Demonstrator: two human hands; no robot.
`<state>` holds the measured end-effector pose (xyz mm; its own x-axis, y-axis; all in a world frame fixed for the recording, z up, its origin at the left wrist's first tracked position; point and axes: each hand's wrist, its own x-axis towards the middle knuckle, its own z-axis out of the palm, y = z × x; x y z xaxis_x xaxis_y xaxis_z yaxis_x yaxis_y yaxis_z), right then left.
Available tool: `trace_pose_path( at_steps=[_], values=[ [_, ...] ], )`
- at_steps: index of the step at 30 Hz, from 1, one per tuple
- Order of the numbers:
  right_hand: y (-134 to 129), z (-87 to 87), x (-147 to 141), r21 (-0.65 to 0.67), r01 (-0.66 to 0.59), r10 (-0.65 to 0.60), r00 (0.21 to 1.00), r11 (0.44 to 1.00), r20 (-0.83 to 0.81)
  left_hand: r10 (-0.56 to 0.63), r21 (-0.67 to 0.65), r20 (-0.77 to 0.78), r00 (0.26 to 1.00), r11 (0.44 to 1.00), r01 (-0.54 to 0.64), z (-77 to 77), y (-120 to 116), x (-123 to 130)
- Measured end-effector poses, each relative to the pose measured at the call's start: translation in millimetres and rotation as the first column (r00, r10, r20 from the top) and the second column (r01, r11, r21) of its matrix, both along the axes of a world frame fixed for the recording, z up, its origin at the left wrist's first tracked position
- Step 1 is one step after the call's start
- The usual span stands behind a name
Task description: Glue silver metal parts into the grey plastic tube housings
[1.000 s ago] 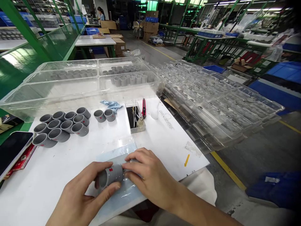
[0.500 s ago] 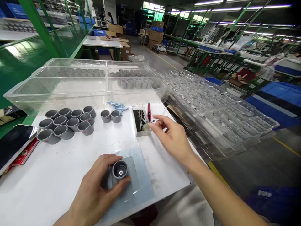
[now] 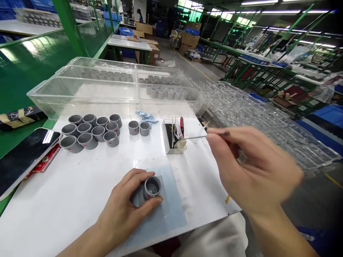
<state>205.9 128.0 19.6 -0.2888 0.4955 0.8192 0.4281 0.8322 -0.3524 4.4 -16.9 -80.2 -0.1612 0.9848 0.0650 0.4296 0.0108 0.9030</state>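
My left hand (image 3: 128, 198) is wrapped round a grey cup (image 3: 152, 187) that stands on a blue mat (image 3: 175, 203); small metal parts show inside the cup. Raised at the right, my right hand (image 3: 249, 160) pinches a thin metal rod (image 3: 197, 137), its tip pointing left above a small clear box (image 3: 175, 151). That box holds tweezers, dark pieces and a small glass bottle (image 3: 180, 144). A red cutter (image 3: 182, 126) leans at its right side. Two grey cups (image 3: 144, 129) stand left of the box, with a blue cloth (image 3: 147, 117) behind them.
Several grey cups (image 3: 86, 140) stand together at the left. A phone (image 3: 26, 157) lies on a red packet (image 3: 48, 160) at the table's left edge. Large clear trays (image 3: 107, 91) with grey cups line the back, and stacked clear trays (image 3: 241, 107) stand at the right.
My right hand has lifted away from the clear box to the right, with the thin rod now in its fingers. My left hand still holds the cup, which is tilted slightly. The view has shifted.
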Motion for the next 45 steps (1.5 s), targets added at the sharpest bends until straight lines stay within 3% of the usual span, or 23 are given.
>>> trace_pose_path(
  at_steps=[3, 7, 12, 16, 22, 27, 29, 32, 35, 39, 42, 45],
  values=[
    [-31, 3.3, -5, -0.099, -0.213, 0.211, 0.977, 0.972, -0.032, -0.012, 0.006, 0.006, 1.000, 1.000, 0.012, 1.4, -1, 0],
    [-52, -15.2, -17, -0.316, -0.361, 0.376, 0.927, 0.877, -0.017, -0.044, 0.033, 0.025, 0.999, 0.999, 0.043, 2.1, 0, -1],
    [-52, -45.5, -29, -0.340, -0.369, 0.381, 0.924, 0.865, -0.033, -0.056, 0.054, 0.026, 0.998, 0.997, 0.054, -0.8, -1, -2],
    [-51, -53.5, -28, -0.335, -0.363, 0.382, 0.924, 0.870, -0.010, -0.059, 0.056, 0.012, 0.998, 0.997, 0.059, -1.7, -2, -1],
    [-56, -49.4, -23, -0.217, -0.311, 0.344, 0.929, 0.925, 0.136, -0.068, 0.084, -0.010, 0.998, 0.994, 0.068, -2.3, -2, -1],
    [-62, -26.7, -13, -0.266, -0.346, 0.378, 0.922, 0.899, 0.078, -0.066, 0.086, -0.027, 0.997, 0.994, 0.068, -1.6, -3, -1],
    [-53, -16.3, -5, -0.239, -0.301, 0.314, 0.949, 0.923, 0.014, -0.061, 0.078, -0.029, 0.998, 0.995, 0.064, -1.2, -3, -1],
    [-26, -8.4, 6, -0.045, -0.107, 0.104, 0.992, 0.993, -0.074, -0.052, 0.058, -0.031, 0.998, 0.997, 0.054, -1.9, -3, 0],
    [5, -10.9, 9, 0.040, 0.065, -0.062, 0.996, 0.997, -0.057, -0.056, 0.051, -0.027, 0.998, 0.997, 0.057, -3.7, -3, 1],
    [30, -24.9, 2, 0.004, 0.093, -0.093, 0.994, 0.996, 0.053, -0.066, 0.070, -0.033, 0.997, 0.995, 0.068, -5.1, -2, 1],
    [38, -34.3, -4, -0.093, 0.116, -0.085, 0.953, 0.989, 0.291, -0.070, 0.085, -0.045, 0.997, 0.994, 0.073, -4.5, -2, 1],
    [37, -31.9, -5, -0.165, 0.118, -0.048, 0.923, 0.979, 0.381, -0.059, 0.080, -0.024, 0.998, 0.995, 0.061, -2.7, -3, 3]
  ],
)
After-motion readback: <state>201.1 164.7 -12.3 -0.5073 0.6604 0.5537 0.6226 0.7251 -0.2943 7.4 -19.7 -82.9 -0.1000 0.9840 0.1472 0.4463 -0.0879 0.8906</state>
